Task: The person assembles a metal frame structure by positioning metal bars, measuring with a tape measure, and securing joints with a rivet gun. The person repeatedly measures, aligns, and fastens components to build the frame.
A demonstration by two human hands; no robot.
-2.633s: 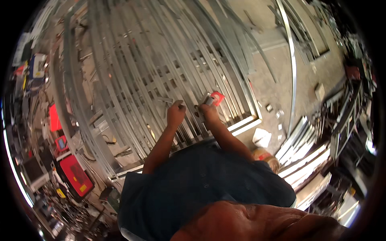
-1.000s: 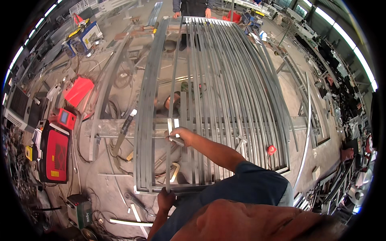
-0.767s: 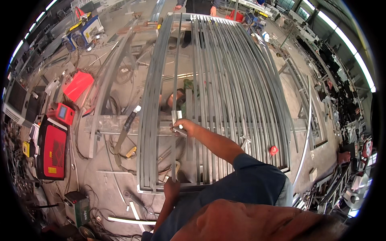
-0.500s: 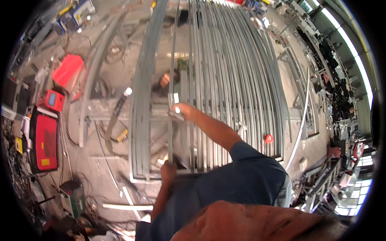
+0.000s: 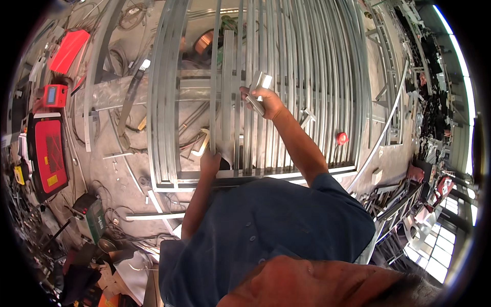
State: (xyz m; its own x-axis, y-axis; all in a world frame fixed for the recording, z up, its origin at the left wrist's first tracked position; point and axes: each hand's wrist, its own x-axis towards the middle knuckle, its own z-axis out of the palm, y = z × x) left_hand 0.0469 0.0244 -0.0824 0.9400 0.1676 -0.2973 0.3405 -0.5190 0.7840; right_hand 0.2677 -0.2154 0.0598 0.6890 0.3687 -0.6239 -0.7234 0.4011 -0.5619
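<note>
My right hand (image 5: 266,104) is closed around a short bent metal piece (image 5: 257,87), shiny with angled sides, raised above the rack of long bars. Its exact kind I cannot make out. My left hand (image 5: 209,165) is closed at the near end of a long thin metal bar (image 5: 215,102) that runs away from me. A yellow and white curved object (image 5: 202,143) lies just beyond that hand. To the right, many parallel grey metal bars (image 5: 291,77) lie across the frame (image 5: 240,176), whose near edge passes in front of my body.
On the bars at right sit a small T-shaped metal piece (image 5: 308,118) and a red round object (image 5: 342,138). A copper-coloured coil (image 5: 204,42) shows between bars. On the left floor stand a red device with a screen (image 5: 55,95), a red-black panel (image 5: 49,156) and a green box (image 5: 90,220).
My right hand has moved right, lifting the bent metal piece off the thin bar. My left hand stays at the bar's near end. The whole view has shifted with my head.
</note>
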